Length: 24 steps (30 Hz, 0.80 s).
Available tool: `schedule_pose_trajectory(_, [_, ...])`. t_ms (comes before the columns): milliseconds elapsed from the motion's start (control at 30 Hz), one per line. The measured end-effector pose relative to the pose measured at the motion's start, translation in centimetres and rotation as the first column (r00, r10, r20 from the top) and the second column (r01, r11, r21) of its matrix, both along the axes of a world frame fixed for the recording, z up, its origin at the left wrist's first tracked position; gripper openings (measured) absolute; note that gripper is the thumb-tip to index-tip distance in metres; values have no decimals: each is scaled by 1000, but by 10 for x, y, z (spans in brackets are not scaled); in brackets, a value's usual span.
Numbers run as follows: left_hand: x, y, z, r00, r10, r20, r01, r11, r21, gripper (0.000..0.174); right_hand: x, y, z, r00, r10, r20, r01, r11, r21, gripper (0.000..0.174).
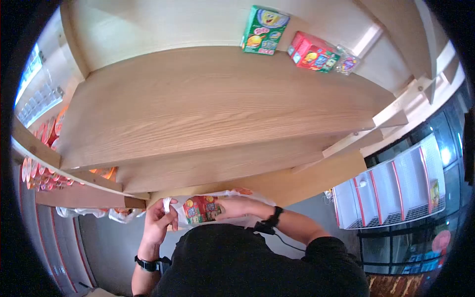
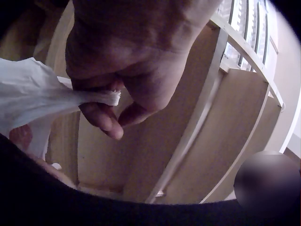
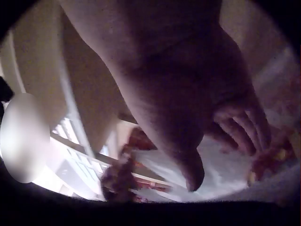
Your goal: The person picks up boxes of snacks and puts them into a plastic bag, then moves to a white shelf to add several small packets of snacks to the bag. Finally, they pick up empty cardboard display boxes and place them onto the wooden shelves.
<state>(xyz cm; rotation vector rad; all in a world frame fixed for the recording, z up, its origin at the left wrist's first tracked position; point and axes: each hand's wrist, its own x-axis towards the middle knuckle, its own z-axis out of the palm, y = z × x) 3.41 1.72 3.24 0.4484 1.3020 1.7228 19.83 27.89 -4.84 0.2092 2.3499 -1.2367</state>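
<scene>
Low in front of the body, my left hand (image 1: 161,218) grips the twisted handle of a white plastic bag (image 2: 28,94). In the left wrist view, the handle loops over the curled fingers (image 2: 101,117). My right hand (image 1: 235,208) reaches into the bag's opening, beside a red and green printed package (image 1: 200,209). In the right wrist view, the thumb (image 3: 193,176) stands apart from loosely bent fingers, with white bag plastic showing between them. Those fingertips are right at a red and yellow package (image 3: 273,162). Part of the bag's contents is hidden by the right hand.
A wooden shelf (image 1: 208,99) spans the front, with a green box (image 1: 264,29), a red box (image 1: 311,52) and a small clear packet (image 1: 347,62) at its back right. Red-lidded items (image 1: 37,173) sit lower left. A white wire rack (image 1: 391,183) stands right.
</scene>
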Motion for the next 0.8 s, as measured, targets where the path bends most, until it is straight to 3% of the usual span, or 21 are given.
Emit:
schedule_pose_trajectory(67, [1,3,2,1000,11,-5,-11,1000,1,32,12,19,58,935,301,-188,-281,952,124,73])
schedule_pose_trajectory(133, [2,4,3,1000,13,-6,-13,1000,4,32,27,26,179,946,215,-241,-242,966,-88,67])
schedule_pose_trajectory(200, [0,5,3,1000,4,-9,-4,1000,17,33,44,46,269,891,177,-418,-222,973,-61,62])
schedule_pose_trajectory(267, [-1,6,4,1000,-3,-18,4,1000,16,32,53,74,339,779,162,-605,-35,976,215,43])
schedule_pose_trajectory(300, [-1,6,4,1000,-5,-23,5,1000,15,32,54,89,360,688,98,-720,182,936,301,35])
schedule_pose_trajectory(333, [-3,5,3,1000,-15,-18,16,1000,24,32,44,112,382,613,99,-784,333,867,370,31])
schedule_pose_trajectory(367, [-4,4,1,1000,-26,-12,27,999,31,32,37,134,399,618,-48,-785,529,764,370,32])
schedule_pose_trajectory(433, [-5,1,-3,999,-37,-7,37,998,42,32,18,203,409,525,-9,-851,735,510,448,38])
schedule_pose_trajectory(500, [-5,-1,-5,999,-32,-9,33,998,54,32,9,272,408,610,160,-777,726,282,628,52])
schedule_pose_trajectory(600, [0,-1,0,1000,9,-30,-7,998,56,32,1,331,399,781,169,-602,580,161,798,71])
schedule_pose_trajectory(700, [1,-2,-3,1000,15,-27,-14,998,65,32,-7,348,402,885,-42,-464,454,301,839,87])
schedule_pose_trajectory(733, [2,-3,-3,999,22,-28,-20,998,64,33,-8,349,400,877,-106,-468,477,305,824,94])
schedule_pose_trajectory(800, [3,-4,-3,999,32,-29,-30,998,58,33,-9,356,399,876,-58,-479,472,308,826,96])
